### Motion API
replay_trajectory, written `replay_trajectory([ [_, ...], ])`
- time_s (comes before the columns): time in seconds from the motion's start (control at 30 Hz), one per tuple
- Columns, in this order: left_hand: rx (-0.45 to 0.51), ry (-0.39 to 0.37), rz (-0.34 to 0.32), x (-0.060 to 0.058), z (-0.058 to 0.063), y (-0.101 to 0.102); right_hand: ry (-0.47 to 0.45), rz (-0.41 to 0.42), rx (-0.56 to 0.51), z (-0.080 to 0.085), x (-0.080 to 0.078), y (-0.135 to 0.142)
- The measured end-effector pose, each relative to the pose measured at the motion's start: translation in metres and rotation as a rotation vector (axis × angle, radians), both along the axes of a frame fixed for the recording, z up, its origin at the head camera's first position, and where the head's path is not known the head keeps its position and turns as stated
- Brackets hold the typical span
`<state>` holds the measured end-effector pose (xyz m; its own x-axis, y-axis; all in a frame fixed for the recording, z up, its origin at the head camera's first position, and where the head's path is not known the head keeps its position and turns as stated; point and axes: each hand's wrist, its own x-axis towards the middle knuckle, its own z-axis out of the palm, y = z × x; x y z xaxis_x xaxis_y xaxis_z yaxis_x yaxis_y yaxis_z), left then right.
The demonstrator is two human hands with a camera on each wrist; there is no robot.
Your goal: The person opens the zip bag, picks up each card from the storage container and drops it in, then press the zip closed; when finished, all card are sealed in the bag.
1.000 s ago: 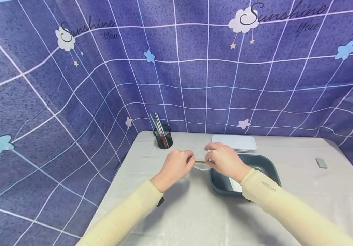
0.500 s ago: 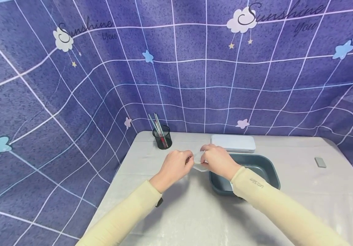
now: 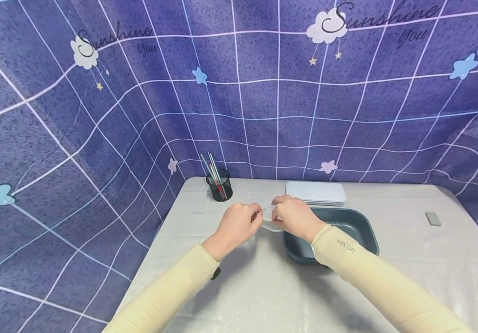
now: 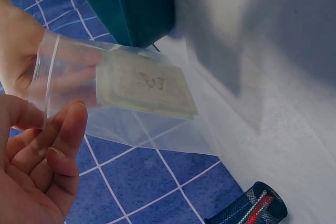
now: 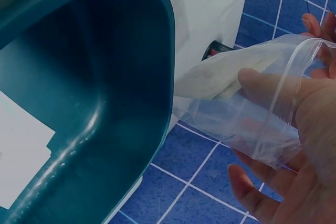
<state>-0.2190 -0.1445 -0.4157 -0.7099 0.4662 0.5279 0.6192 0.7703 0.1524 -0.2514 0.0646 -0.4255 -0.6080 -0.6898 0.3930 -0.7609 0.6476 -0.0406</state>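
Note:
A clear zip bag [image 4: 157, 129] hangs between both hands above the table, with flat cream sheets [image 4: 144, 82] inside; the top one bears a small dark drawing. Near the zip strip, my left hand [image 3: 238, 225] pinches the bag's edge between thumb and fingers. My right hand [image 3: 299, 219] grips the bag by its mouth end, thumb reaching past the zip strip [image 5: 281, 87] to the cream sheets, other fingers below the bag. Close beside the right hand stands a dark teal basin [image 3: 359, 226], partly hidden by the right forearm. White papers [image 5: 21, 150] lie in it.
A black mesh pen cup [image 3: 221, 190] with several pencils stands at the back left. Behind the basin lies a pale flat case [image 3: 315, 193]. A small grey block [image 3: 432, 218] is at the right. Patterned blue cloth [image 3: 264, 101] hangs behind the table.
My right hand has shifted left, closer to the left hand. A thin brownish edge showed between the hands earlier; now the whitish bag shows there. My left hand has barely moved.

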Motion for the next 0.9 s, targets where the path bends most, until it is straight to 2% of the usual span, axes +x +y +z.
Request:
replay_trajectory([
  [0.4,0.002,-0.012,0.003,0.0,0.0,0.0,0.03,0.04,-0.018,0.003,0.002,0.007],
  [0.7,0.006,0.001,0.003,-0.001,0.0,-0.003,0.042,0.115,-0.158,0.024,0.015,0.027],
  [0.8,0.009,-0.001,0.007,0.0,0.001,-0.003,0.048,0.104,-0.209,0.031,0.017,0.037],
  [0.9,0.015,-0.01,0.006,0.0,0.001,-0.003,0.049,0.058,-0.228,0.035,0.016,0.048],
])
